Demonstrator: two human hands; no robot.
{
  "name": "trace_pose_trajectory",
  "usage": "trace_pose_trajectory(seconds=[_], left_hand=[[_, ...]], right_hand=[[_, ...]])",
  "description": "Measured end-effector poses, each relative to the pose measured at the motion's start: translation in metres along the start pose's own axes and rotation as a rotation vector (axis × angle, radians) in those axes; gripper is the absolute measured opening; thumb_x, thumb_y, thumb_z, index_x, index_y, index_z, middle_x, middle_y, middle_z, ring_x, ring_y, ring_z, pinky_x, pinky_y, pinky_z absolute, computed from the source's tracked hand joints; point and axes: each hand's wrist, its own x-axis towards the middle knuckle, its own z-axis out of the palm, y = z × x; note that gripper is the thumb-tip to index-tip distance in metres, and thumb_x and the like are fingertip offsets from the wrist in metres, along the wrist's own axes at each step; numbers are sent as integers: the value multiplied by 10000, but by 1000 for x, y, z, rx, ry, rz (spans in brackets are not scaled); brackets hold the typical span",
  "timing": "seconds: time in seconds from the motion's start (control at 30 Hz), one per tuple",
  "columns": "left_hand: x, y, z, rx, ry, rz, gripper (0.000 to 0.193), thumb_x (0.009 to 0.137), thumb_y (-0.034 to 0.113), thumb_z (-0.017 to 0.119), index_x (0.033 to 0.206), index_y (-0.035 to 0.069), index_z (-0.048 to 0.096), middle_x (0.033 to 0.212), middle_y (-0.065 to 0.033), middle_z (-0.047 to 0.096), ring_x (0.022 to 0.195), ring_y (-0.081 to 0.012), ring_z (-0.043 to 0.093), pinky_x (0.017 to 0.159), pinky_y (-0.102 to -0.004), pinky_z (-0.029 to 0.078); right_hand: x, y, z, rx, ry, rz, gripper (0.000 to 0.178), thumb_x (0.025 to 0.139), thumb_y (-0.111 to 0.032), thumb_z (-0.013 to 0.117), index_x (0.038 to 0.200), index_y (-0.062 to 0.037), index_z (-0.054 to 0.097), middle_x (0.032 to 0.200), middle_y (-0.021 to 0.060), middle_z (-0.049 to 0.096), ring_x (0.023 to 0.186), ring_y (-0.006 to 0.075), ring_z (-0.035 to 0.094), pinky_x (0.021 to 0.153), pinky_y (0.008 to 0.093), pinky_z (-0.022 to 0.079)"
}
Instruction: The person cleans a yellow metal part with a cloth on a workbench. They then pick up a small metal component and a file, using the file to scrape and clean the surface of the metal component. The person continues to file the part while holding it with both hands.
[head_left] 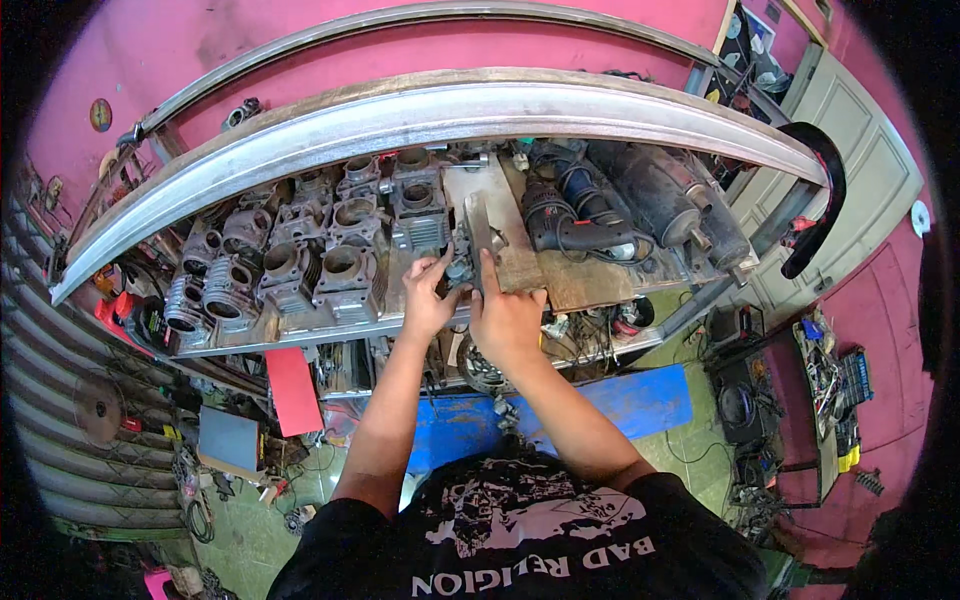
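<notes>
My left hand [428, 302] is at the front edge of the shelf, its thumb and index finger closed around a small grey metal part [459, 264]. Beside it, my right hand [508, 325] has its index finger stretched out. That fingertip lies against the near end of a narrow brown-grey block [478, 222], and the thumb is close to the metal part. Its other fingers are partly bent over the edge of a worn wooden board [520, 268]. Just left of the hands stand several grey engine cylinders [343, 265].
A corded power drill [580, 235] and a dark exhaust muffler [655, 190] lie on the right. A pale metal beam [450, 108] runs across behind the parts. Below the shelf are a blue panel [630, 405] and a red panel [293, 390].
</notes>
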Motion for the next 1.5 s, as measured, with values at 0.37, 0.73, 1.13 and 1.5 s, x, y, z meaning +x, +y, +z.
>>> trace_pose_trajectory(seconds=[0.37, 0.73, 1.13, 1.5], left_hand=[[-3, -1, 2, 69, 7, 65, 659, 725, 203, 866, 1356, 170, 679, 1080, -96, 691, 1127, -270, 600, 1065, -444, 336], [-2, -1, 6, 66, -39, 53, 648, 739, 194, 856, 1360, 182, 673, 1061, -86, 705, 1085, -268, 624, 1072, -440, 334], [2, 3, 13, 115, -25, 37, 616, 759, 178, 851, 1349, 232, 681, 987, -82, 705, 980, -257, 629, 1016, -436, 358], [1, 22, -1, 124, -53, 61, 706, 713, 260, 879, 1382, 242, 652, 1114, -77, 720, 1085, -278, 624, 1028, -468, 381]], right_hand=[[-24, 43, -63, 67, 76, -206, 671, 927, -235, 657, 1531, -39, 440, 903, 174, 750, 819, 336, 726, 838, 496, 473], [-47, 28, -14, 51, -120, -50, 791, 903, -190, 680, 1580, -8, 314, 744, 161, 713, 678, 355, 692, 801, 481, 477], [-12, 30, -13, -30, -171, 36, 761, 936, -231, 621, 1571, 29, 293, 901, 223, 736, 856, 394, 710, 921, 519, 445], [-29, 45, -56, 152, -59, 59, 732, 931, -215, 645, 1562, -3, 340, 597, 148, 659, 551, 359, 649, 786, 499, 456]])
